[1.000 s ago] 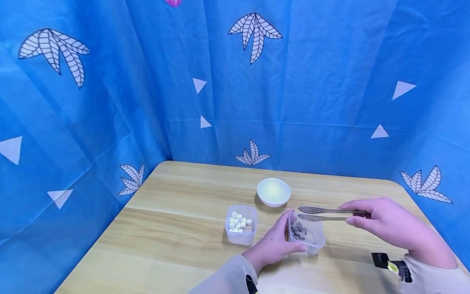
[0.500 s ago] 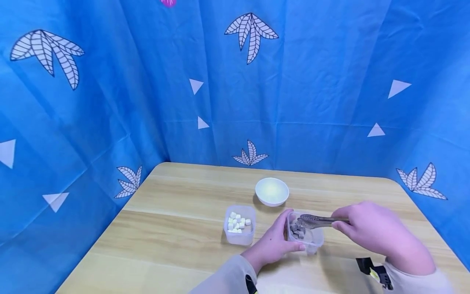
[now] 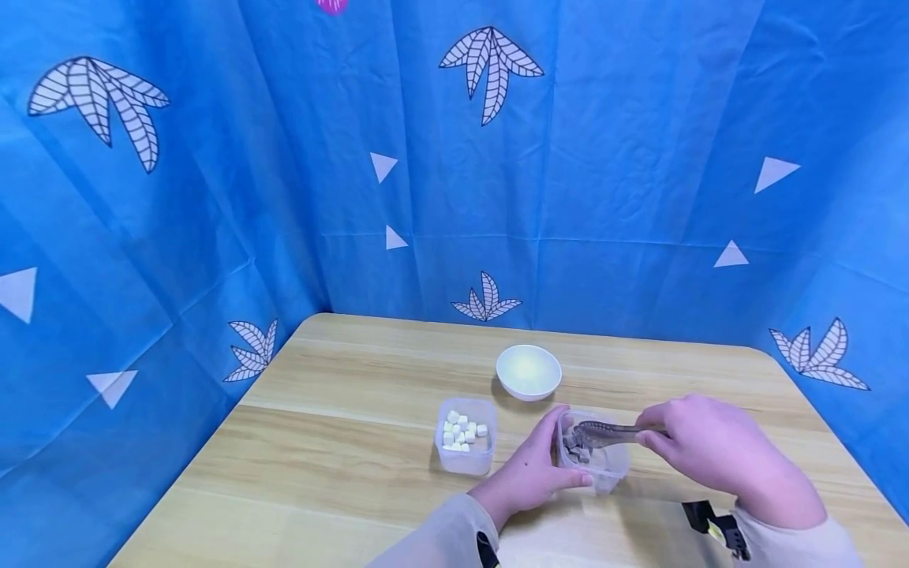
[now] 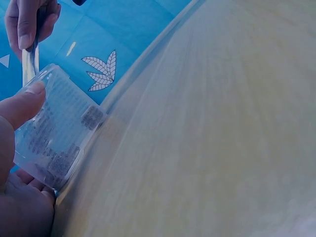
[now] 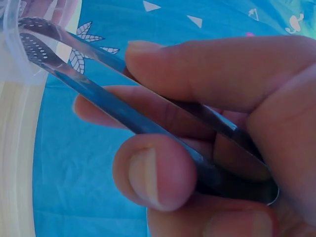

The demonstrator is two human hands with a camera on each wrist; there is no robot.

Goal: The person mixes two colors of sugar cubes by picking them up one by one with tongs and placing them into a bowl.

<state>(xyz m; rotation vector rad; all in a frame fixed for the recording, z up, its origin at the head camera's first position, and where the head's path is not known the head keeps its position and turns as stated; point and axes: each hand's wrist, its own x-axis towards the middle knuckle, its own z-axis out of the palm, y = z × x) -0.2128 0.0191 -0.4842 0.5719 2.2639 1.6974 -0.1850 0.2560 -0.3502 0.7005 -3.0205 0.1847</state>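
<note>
My left hand [image 3: 529, 473] grips a clear plastic container [image 3: 607, 476], thumb on the near side and fingers round its left wall. Several grey-brown cubes [image 3: 584, 455] lie inside it, mostly toward the left. From the right, my right hand [image 3: 717, 457] holds metal tongs [image 3: 614, 433], their perforated tips down inside the container among the cubes. In the right wrist view the tongs' arms [image 5: 106, 101] are pinched between thumb and fingers, with a narrow gap between the tips. Whether a cube sits between the tips cannot be seen.
A second plastic container [image 3: 465, 465] with several small white cubes [image 3: 461, 431] stands left of my left hand. Behind, toward the back, is a white bowl [image 3: 529, 372]. The wooden table [image 3: 319, 442] ends at a blue patterned curtain [image 3: 625, 197].
My right hand has moved left and down, lowering the tongs from above the container into it. Their spread tips have come closer together. My left hand keeps its grip.
</note>
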